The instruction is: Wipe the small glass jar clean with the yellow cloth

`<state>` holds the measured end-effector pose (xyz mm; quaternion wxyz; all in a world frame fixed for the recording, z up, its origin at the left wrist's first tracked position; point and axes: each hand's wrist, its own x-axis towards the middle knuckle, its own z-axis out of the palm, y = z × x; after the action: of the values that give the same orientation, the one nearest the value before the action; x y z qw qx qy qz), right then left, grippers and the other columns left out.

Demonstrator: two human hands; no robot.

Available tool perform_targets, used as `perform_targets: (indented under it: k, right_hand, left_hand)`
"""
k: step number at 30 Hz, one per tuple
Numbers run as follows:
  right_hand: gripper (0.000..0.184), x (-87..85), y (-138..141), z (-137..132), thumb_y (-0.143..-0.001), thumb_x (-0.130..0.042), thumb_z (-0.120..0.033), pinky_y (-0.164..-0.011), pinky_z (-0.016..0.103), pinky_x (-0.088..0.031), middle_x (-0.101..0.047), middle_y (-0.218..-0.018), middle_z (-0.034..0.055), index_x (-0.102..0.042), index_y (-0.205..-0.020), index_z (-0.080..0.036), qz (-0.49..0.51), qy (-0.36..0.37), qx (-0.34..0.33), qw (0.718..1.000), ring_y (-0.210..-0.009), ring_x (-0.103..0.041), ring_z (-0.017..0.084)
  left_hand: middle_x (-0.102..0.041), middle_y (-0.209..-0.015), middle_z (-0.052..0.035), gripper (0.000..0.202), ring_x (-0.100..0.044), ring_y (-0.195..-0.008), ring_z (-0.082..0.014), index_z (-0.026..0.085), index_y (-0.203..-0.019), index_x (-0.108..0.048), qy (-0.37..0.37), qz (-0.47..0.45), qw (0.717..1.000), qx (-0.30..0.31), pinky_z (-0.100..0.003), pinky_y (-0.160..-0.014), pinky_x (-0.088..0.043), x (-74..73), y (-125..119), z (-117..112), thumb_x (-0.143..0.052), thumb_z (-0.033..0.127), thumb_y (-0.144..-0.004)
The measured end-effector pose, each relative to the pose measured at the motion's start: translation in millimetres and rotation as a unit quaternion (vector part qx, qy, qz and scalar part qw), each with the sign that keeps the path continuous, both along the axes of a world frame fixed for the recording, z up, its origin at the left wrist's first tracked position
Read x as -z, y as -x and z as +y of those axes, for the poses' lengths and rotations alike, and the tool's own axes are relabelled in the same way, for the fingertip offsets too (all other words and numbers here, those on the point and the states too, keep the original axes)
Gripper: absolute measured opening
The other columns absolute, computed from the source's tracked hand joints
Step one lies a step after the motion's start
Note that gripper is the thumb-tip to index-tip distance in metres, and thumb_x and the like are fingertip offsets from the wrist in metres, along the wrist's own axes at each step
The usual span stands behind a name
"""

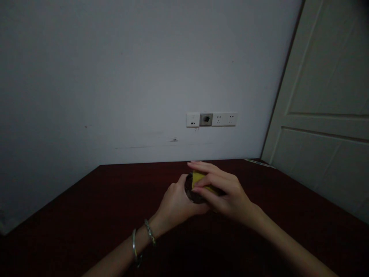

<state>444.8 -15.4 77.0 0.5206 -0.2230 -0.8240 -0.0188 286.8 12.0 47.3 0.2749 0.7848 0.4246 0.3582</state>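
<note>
Hands: left hand (176, 202) curls around the side of a round vessel (189, 189); right hand (230, 190) grips a yellow piece (197, 177) between thumb and fingers.
Round vessel: held just over the dark red tabletop (129, 192), its dark opening turned toward the viewer; whether it touches the surface cannot be told.
Yellow piece: at the vessel's opening, partly covered by the right fingers; sponge or cloth, too dim to tell.
Left wrist: a chain bracelet (149, 232) nearer the hand, a smooth bangle (134, 244) farther up the arm.
Tabletop's far right corner: a thin pale strip (259, 163) along the edge.
Wall (115, 77): pale and scuffed, with a row of socket plates (225, 119) above the table.
Right side: a pale panelled door (323, 92).
</note>
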Motion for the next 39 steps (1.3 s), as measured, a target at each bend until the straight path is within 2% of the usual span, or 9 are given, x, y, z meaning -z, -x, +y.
perform_targets:
  k: [4,12,18,20,22,25,28,32,39]
  right_hand:
    - [0.01,-0.5,-1.3,1.0,-0.082,-0.061,-0.016,-0.094,0.041,-0.051,-0.062,-0.124,0.0098,-0.068,-0.084,-0.021,-0.028,0.0,-0.011,1.0,-0.115,-0.057,0.023]
    - [0.007,3.4,0.0,16.1,-0.078,-0.065,-0.018,-0.09,0.044,-0.052,-0.074,-0.093,0.006,-0.069,-0.074,-0.021,0.193,0.082,0.017,0.978,-0.099,-0.066,0.024]
    - [0.007,0.8,3.0,12.4,-0.08,-0.065,-0.023,-0.09,0.044,-0.051,-0.075,-0.087,0.0046,-0.071,-0.076,-0.022,0.252,0.152,-0.001,0.956,-0.103,-0.065,0.024]
    - [0.01,-2.4,0.9,9.0,-0.082,-0.062,-0.027,-0.094,0.044,-0.049,-0.074,-0.096,0.0054,-0.072,-0.084,-0.023,0.222,0.158,-0.031,0.962,-0.109,-0.062,0.024]
    - [0.024,-6.2,-3.3,5.3,-0.082,-0.063,-0.036,-0.102,0.047,-0.042,-0.068,-0.115,0.0073,-0.069,-0.101,-0.024,0.149,0.164,-0.077,0.972,-0.12,-0.054,0.025]
    - [0.071,-10.4,-10.3,0.4,-0.065,-0.076,-0.049,-0.107,0.049,-0.035,-0.044,-0.142,0.01,-0.052,-0.127,-0.026,0.04,0.173,-0.098,0.979,-0.131,-0.041,0.029]
    - [0.101,-10.8,-13.3,-2.2,-0.051,-0.084,-0.046,-0.109,0.047,-0.032,-0.027,-0.151,0.0112,-0.036,-0.138,-0.028,-0.022,0.157,-0.052,0.986,-0.136,-0.032,0.03]
    - [0.108,-8.1,-10.6,-1.9,-0.055,-0.084,-0.04,-0.112,0.044,-0.03,-0.029,-0.149,0.0114,-0.023,-0.143,-0.027,-0.061,0.099,-0.026,0.993,-0.138,-0.029,0.027]
    - [0.095,-0.2,-6.6,2.6,-0.065,-0.079,-0.034,-0.112,0.04,-0.031,-0.033,-0.146,0.0115,-0.026,-0.143,-0.023,-0.066,0.091,-0.02,0.994,-0.135,-0.032,0.023]
  left_hand:
    - [-0.067,-0.089,-0.0053,0.05,-0.065,-0.077,-0.0242,0.019,-0.098,-0.055,0.01,-0.009,1.0,0.011,-0.031,-0.062,-0.048,4.0,-1.8,2.7,-0.076,0.035,-0.056]
    - [-0.067,-0.096,-0.0079,0.062,-0.063,-0.089,-0.0268,0.016,-0.107,-0.053,0.03,-0.067,0.996,0.056,-0.038,-0.075,-0.05,2.7,-0.4,3.1,-0.08,0.037,-0.055]
    - [-0.065,-0.1,-0.0097,0.062,-0.062,-0.091,-0.0237,0.015,-0.107,-0.053,0.084,-0.15,0.977,0.128,-0.033,-0.076,-0.05,-4.0,-3.6,-1.7,-0.081,0.036,-0.056]
    - [-0.065,-0.096,-0.0089,0.064,-0.062,-0.082,-0.0197,0.014,-0.108,-0.052,0.11,-0.18,0.966,0.152,-0.029,-0.068,-0.051,-7.4,-2.5,-3.5,-0.081,0.038,-0.056]
    - [-0.064,-0.082,-0.0047,0.065,-0.059,-0.059,-0.0126,0.014,-0.109,-0.05,0.151,-0.181,0.958,0.162,-0.022,-0.049,-0.047,-10.8,0.2,-4.4,-0.079,0.044,-0.058]
    - [-0.06,-0.068,-0.0002,0.065,-0.045,-0.037,-0.0059,0.014,-0.106,-0.048,0.197,-0.173,0.951,0.166,-0.017,-0.031,-0.034,-14.5,4.9,-3.5,-0.074,0.053,-0.061]
    - [-0.06,-0.069,-0.0009,0.064,-0.045,-0.036,-0.0052,0.014,-0.104,-0.049,0.207,-0.193,0.94,0.188,-0.016,-0.03,-0.033,-17.1,7.2,-1.6,-0.073,0.055,-0.061]
    - [-0.059,-0.067,-0.0017,0.054,-0.05,-0.043,-0.0075,0.013,-0.096,-0.054,0.203,-0.199,0.939,0.194,-0.016,-0.036,-0.038,-19.6,7.3,-2.6,-0.07,0.054,-0.066]
    - [-0.059,-0.065,-0.001,0.049,-0.052,-0.042,-0.0087,0.014,-0.097,-0.053,0.237,-0.183,0.933,0.201,-0.017,-0.034,-0.042,-19.0,6.6,-7.1,-0.063,0.055,-0.072]
